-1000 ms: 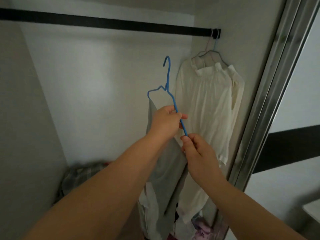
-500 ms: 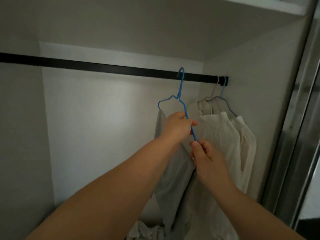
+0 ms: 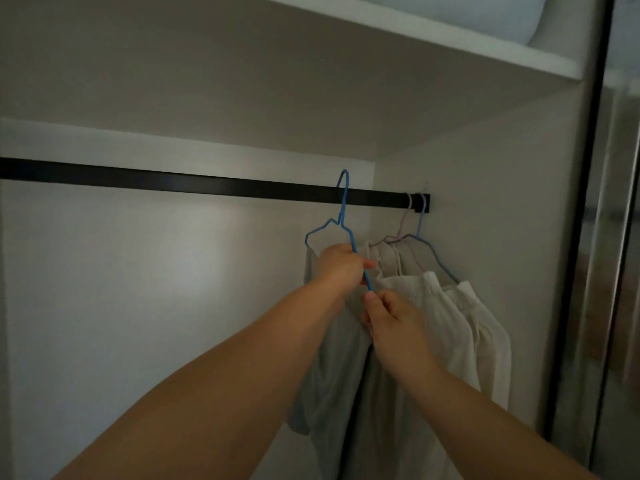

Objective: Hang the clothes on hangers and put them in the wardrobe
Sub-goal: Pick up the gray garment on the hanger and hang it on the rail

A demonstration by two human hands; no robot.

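A blue wire hanger (image 3: 344, 216) carries a pale grey garment (image 3: 332, 368) that hangs down below my hands. My left hand (image 3: 341, 268) grips the hanger's right shoulder wire. Just below it, my right hand (image 3: 389, 317) pinches the lower end of the same wire. The hanger's hook stands in front of the black wardrobe rail (image 3: 173, 183), its tip just above the rail's top edge. Whether the hook rests on the rail I cannot tell.
At the rail's right end hang a pink hanger (image 3: 403, 225) and a second blue hanger (image 3: 427, 242) with cream garments (image 3: 460, 327). A white shelf (image 3: 433, 32) runs overhead. The sliding door frame (image 3: 588, 237) stands at the right.
Both hands have lifted the blue hanger with its garment upward, from well below the rail until its hook reaches the rail's height. My view has tilted up too.
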